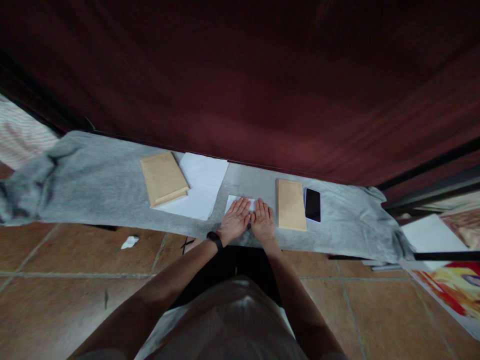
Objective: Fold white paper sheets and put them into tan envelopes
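A small white paper [231, 200] lies on the grey cloth in front of me, mostly covered by my hands. My left hand [236, 218], with a black band on the wrist, rests flat on its left part, fingers stretched out. Flat beside it, my right hand [263, 220] lies over the paper's right part with fingers extended. The two thumbs are close together; whether they touch is hard to tell. Right of my hands is a tan envelope [291, 205], and against its right side lies a dark-screened phone [312, 205].
Larger white sheets [204, 182] lie to the left, partly under stacked tan envelopes [164, 176]. Grey cloth [101, 180] covers the long narrow surface. A dark red panel [240, 90] rises behind it. A crumpled white scrap [130, 242] is on the tiled floor [67, 300].
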{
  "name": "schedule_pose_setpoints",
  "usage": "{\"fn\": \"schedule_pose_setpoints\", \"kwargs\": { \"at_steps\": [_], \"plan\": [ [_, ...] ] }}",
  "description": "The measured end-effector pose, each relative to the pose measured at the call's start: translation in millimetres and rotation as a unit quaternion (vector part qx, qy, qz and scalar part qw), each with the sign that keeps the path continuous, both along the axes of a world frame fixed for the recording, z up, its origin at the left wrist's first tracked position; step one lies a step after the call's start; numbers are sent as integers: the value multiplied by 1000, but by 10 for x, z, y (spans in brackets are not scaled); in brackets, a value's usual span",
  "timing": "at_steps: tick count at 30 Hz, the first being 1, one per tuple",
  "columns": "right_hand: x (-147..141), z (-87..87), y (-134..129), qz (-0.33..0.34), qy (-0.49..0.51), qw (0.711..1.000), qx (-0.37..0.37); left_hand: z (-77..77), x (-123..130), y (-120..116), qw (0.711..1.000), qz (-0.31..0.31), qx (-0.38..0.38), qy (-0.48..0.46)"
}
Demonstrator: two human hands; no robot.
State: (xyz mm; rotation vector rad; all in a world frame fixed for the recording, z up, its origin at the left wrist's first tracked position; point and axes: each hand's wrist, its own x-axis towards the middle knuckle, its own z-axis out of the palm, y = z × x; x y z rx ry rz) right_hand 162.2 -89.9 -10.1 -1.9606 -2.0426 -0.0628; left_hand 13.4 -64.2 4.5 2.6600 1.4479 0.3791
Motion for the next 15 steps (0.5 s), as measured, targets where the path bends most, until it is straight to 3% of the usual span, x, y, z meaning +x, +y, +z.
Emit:
{"fn": "schedule_pose_setpoints", "kwargs": {
  "at_steps": [4,15],
  "plan": [
    [1,5,-2,2,-8,1000,-7,-36,48,15,1000,-19,-5,7],
    [12,-66,8,2,1,1000,31,-16,-285,90,998,53,-7,31]
  ]
}}
